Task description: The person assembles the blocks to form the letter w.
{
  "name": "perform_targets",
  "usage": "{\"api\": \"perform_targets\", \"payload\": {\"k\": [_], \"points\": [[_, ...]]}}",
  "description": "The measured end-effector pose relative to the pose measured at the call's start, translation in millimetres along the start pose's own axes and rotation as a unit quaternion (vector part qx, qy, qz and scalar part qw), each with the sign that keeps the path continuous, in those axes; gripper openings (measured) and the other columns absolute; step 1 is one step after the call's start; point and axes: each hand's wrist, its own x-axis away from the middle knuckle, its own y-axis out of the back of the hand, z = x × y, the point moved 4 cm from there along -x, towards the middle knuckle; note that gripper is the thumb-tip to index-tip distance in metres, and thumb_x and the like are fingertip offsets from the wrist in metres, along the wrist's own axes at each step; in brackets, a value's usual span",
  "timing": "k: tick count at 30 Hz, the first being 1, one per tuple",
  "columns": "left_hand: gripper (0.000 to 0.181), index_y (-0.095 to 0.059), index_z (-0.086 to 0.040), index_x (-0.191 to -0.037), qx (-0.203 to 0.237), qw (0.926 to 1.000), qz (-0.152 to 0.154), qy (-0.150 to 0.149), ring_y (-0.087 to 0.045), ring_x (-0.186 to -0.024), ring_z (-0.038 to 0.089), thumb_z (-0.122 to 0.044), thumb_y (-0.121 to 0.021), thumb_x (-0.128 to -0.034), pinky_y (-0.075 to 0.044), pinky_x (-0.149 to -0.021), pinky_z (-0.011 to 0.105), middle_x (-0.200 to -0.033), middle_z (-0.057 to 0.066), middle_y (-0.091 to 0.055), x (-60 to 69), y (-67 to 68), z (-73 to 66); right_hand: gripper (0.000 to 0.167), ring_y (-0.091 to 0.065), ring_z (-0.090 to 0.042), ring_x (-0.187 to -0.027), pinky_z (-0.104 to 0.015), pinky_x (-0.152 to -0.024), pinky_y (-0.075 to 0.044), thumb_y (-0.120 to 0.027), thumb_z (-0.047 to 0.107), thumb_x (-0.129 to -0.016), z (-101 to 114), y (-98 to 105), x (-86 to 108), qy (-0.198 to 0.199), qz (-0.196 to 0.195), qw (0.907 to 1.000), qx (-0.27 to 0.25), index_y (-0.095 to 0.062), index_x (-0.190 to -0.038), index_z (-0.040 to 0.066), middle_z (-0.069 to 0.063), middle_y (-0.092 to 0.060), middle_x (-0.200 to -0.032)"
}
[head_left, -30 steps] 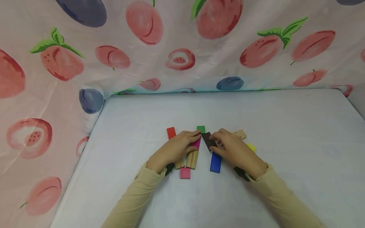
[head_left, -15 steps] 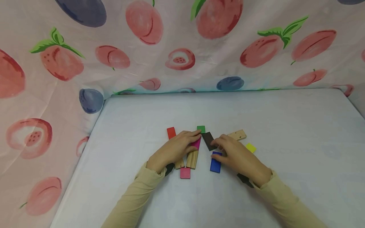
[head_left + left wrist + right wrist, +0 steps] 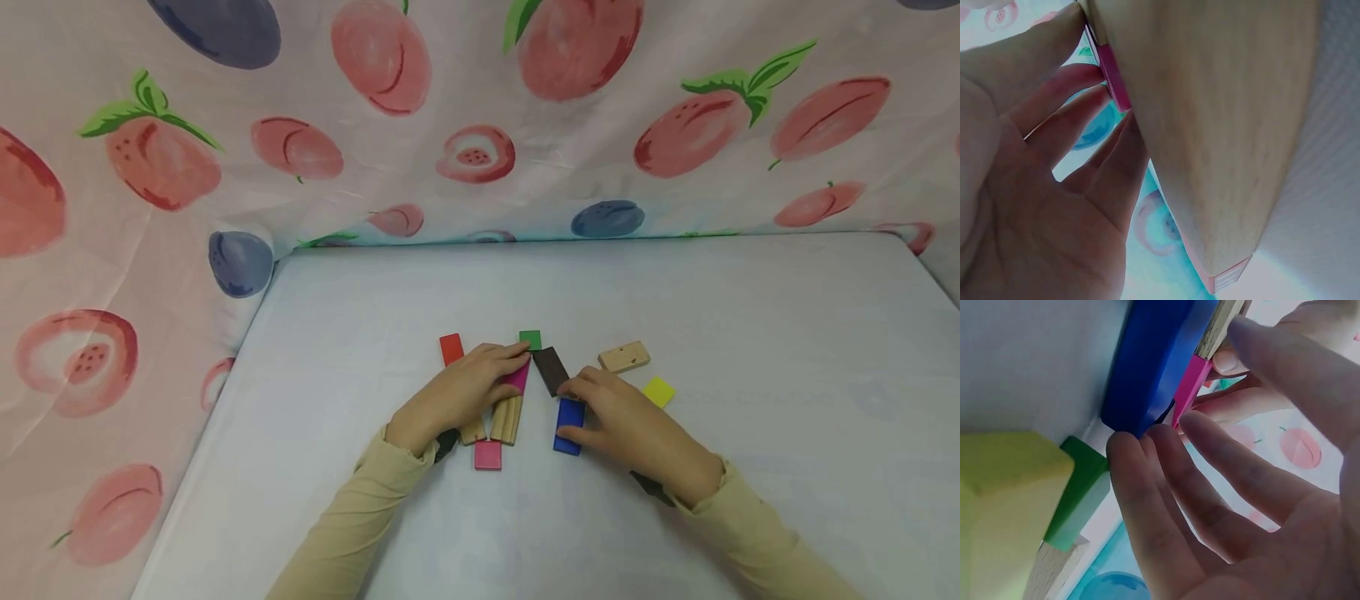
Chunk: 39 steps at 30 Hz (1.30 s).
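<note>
Blocks of flat shape lie before me on the white table [image 3: 765,333]. My left hand [image 3: 467,383] is laid low over the left group, its fingers spread and nearly straight, touching the magenta block [image 3: 519,375]. Just beyond this one is the small green block [image 3: 529,340]; on the near side comes the grooved wooden block [image 3: 506,421], then the pink block [image 3: 488,456]. The red block [image 3: 451,348] shows behind my left hand. My right hand [image 3: 633,425] has thumb and fingers spread apart at the blue block [image 3: 572,412]; fingertips touch its end, but whether the thumb also presses it, I cannot tell. This blue block lies just beside the slanted dark brown block [image 3: 551,371]. Farther to the right are the pale wooden block [image 3: 624,357] and the yellow block [image 3: 659,392], near each other. Behind the table hangs a cloth with painted fruits [image 3: 555,183].
</note>
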Motion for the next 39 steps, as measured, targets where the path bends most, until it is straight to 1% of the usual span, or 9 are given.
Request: {"api": "perform_targets", "payload": {"k": [7, 12, 19, 26, 33, 39], "points": [[0.051, -0.048, -0.008, -0.147, -0.003, 1.0000, 0.005, 0.006, -0.039, -0.143, 0.022, -0.022, -0.062, -0.0993, -0.038, -0.115, 0.034, -0.158, 0.002, -0.039, -1.1, -1.4, 1.3, 0.048, -0.057, -0.015, -0.087, -0.034, -0.080, -0.055, -0.089, 0.032, -0.073, 1.5, -0.8, 4.7, 0.008, 0.001, 0.9999, 0.013, -0.070, -0.108, 0.005, -0.002, -0.061, -0.099], [0.052, -0.047, -0.008, -0.147, -0.004, 1.0000, 0.005, 0.005, -0.039, -0.142, 0.021, -0.022, -0.062, -0.0993, -0.038, -0.114, 0.034, -0.158, 0.002, -0.039, -0.8, -0.6, 0.5, 0.048, -0.059, -0.015, -0.090, -0.034, -0.080, -0.056, -0.089, 0.028, -0.073, 1.9, -2.0, 6.4, 0.008, 0.005, 0.9999, 0.014, -0.070, -0.110, 0.005, -0.003, -0.060, -0.102], [0.051, -0.048, -0.007, -0.147, 0.000, 1.0000, 0.003, 0.003, -0.039, -0.143, 0.022, -0.022, -0.061, -0.0995, -0.039, -0.114, 0.034, -0.157, 0.003, -0.040, 0.4, 1.8, -1.6, 0.049, -0.060, -0.018, -0.094, -0.036, -0.083, -0.056, -0.089, 0.028, -0.073, 3.3, -3.0, 6.0, 0.004, 0.007, 0.9999, 0.012, -0.071, -0.111, 0.005, -0.004, -0.061, -0.105], [0.052, -0.047, -0.008, -0.147, -0.001, 1.0000, 0.002, 0.002, -0.039, -0.142, 0.022, -0.022, -0.061, -0.0993, -0.038, -0.114, 0.034, -0.157, 0.002, -0.040, 0.2, 2.0, -1.7, 0.048, -0.060, -0.018, -0.095, -0.037, -0.085, -0.056, -0.089, 0.025, -0.074, 1.4, -2.6, 6.0, 0.003, 0.017, 0.9998, 0.013, -0.070, -0.113, 0.003, -0.005, -0.061, -0.105], [0.051, -0.047, -0.008, -0.147, 0.001, 1.0000, 0.002, 0.002, -0.039, -0.143, 0.022, -0.021, -0.061, -0.0996, -0.038, -0.115, 0.034, -0.157, 0.002, -0.039, 0.0, 1.6, -1.3, 0.049, -0.061, -0.020, -0.098, -0.036, -0.085, -0.057, -0.089, 0.022, -0.073, -0.3, 0.1, 5.2, 0.017, 0.026, 0.9994, 0.012, -0.071, -0.113, 0.000, -0.006, -0.062, -0.107], [0.051, -0.047, -0.008, -0.147, 0.004, 1.0000, 0.003, 0.003, -0.038, -0.143, 0.022, -0.022, -0.061, -0.0998, -0.038, -0.115, 0.034, -0.158, 0.002, -0.039, 0.1, 1.1, -0.3, 0.048, -0.061, -0.025, -0.106, -0.040, -0.091, -0.055, -0.088, 0.021, -0.074, -1.0, 1.9, 5.3, 0.036, 0.030, 0.9987, 0.019, -0.071, -0.113, -0.001, -0.010, -0.063, -0.114]]}}
